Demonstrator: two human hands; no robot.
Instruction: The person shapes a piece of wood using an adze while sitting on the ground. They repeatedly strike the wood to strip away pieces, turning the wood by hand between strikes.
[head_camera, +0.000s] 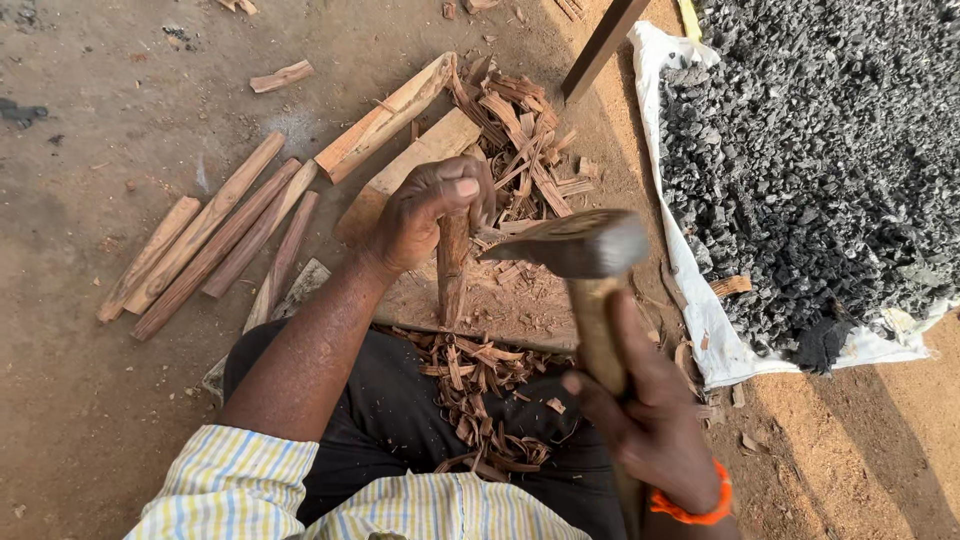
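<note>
Seen from the head camera, a person sits on bare earth; the left hand (425, 215) wraps its fingers (462, 187) tight around the top of a short wooden stick (452, 270), holding it upright on a flat wooden chopping board (520, 305) that lies on the ground just in front of the knees; the right hand (650, 420), an orange band (700, 510) at its wrist, closes its fingers around the wooden handle (598, 330) of an adze-like hatchet, the dark metal head (575, 243) raised level with the top of the stick and just to its right, the blade edge pointing toward the stick; whether blade and stick touch cannot be told; reddish wood shavings (480, 395) lie heaped on the person's dark lap and over the board; more split offcuts (520, 140) are piled beyond the board; a row of long trimmed sticks (215, 240) lies side by side on the ground (90, 380) to the left, with two broader planks (385, 120) angled above them; to the right, well apart from the hands, a heap of dark grey gravel (820, 150) rests on a white sheet (700, 320); striped yellow-and-blue sleeves (235, 485) frame the bottom edge.
</note>
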